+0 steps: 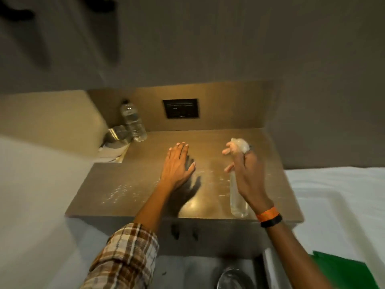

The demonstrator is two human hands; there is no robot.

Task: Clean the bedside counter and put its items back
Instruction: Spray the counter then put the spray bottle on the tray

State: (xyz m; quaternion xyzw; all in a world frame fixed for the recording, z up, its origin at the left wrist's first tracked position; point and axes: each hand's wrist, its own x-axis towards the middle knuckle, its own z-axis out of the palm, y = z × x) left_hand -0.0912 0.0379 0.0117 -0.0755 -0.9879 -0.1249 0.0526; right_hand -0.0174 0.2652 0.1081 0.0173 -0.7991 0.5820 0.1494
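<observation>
The brown bedside counter (145, 180) carries wet spray droplets across its front left and middle. My left hand (179, 163) hovers flat over the counter's middle, fingers spread, holding nothing. My right hand (245, 170) grips a clear spray bottle (237, 197) upright above the counter's right side, fingers at the nozzle. A plastic water bottle (133, 122) stands in the back left corner. Beside it a glass (117, 134) lies tilted on a white cloth (113, 152).
A black switch panel (180, 108) is set in the back panel. White bedding (337, 197) lies to the right and a cream headboard to the left. A green folder (341, 270) and a metal bowl (233, 278) sit below, near the counter's front.
</observation>
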